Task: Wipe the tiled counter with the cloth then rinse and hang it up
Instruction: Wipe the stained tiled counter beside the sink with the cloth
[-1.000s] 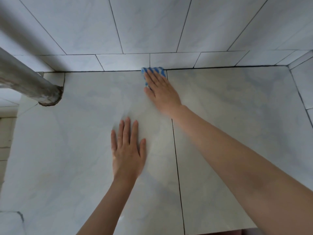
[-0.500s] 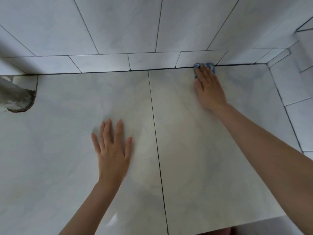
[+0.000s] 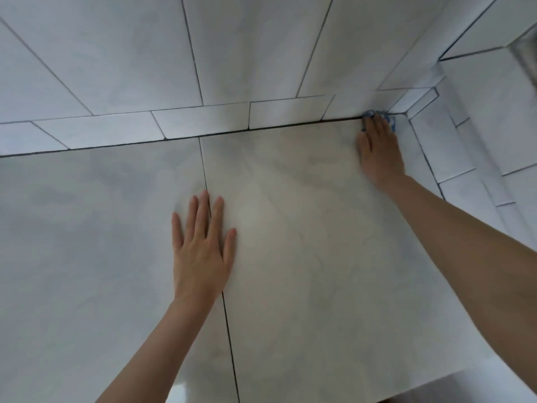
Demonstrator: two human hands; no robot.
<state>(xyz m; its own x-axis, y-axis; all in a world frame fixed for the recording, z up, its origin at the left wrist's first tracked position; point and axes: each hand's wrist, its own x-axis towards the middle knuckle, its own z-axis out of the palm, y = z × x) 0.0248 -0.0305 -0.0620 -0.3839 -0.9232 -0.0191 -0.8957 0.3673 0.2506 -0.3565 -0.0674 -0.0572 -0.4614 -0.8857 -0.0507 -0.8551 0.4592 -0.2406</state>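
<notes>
A pale marbled tiled counter point(image 3: 305, 242) fills the view, split by a dark grout line. My right hand point(image 3: 379, 149) lies flat on a blue striped cloth point(image 3: 390, 119), pressing it into the far right corner where the counter meets the two walls. Only the cloth's far edge shows past my fingertips. My left hand point(image 3: 202, 245) rests palm down on the counter's middle, fingers spread across the grout line, holding nothing.
A tiled back wall point(image 3: 203, 53) rises along the counter's far edge. A tiled side wall point(image 3: 479, 126) closes the right side. The counter's front edge point(image 3: 436, 382) shows at the lower right.
My right hand has slid the cloth rightward along the back wall joint into the corner. The view has turned right, so the grey pipe at the left has left the frame.
</notes>
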